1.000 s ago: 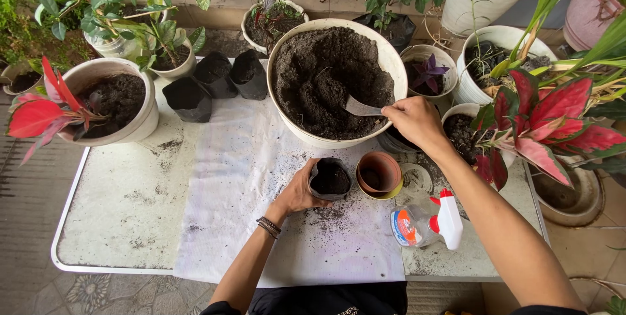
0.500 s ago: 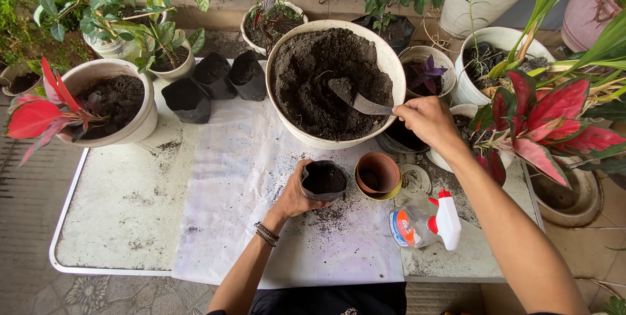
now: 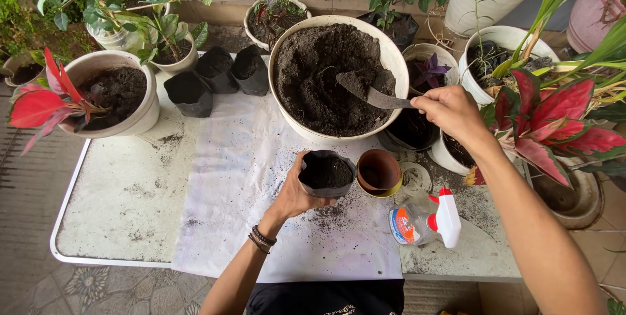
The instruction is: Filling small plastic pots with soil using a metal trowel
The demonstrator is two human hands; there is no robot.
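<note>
Left hand (image 3: 297, 194) closed around black grow bag (image 3: 327, 173) of soil on worktop (image 3: 117, 217). Right hand (image 3: 450, 111) grips trowel (image 3: 372, 93), blade over white basin (image 3: 391, 60).

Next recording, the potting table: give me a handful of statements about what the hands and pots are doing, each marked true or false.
1. The left hand holds a small black grow bag with soil in it. True.
2. The right hand holds a trowel loaded with soil over the large white bowl. True.
3. The spray bottle stands upright in the right hand. False: it lies on its side on the table, touched by neither hand.
4. The small terracotta pot is packed with soil to the rim. False: it looks mostly empty.
5. Three black grow bags stand to the left of the large bowl. True.
</note>
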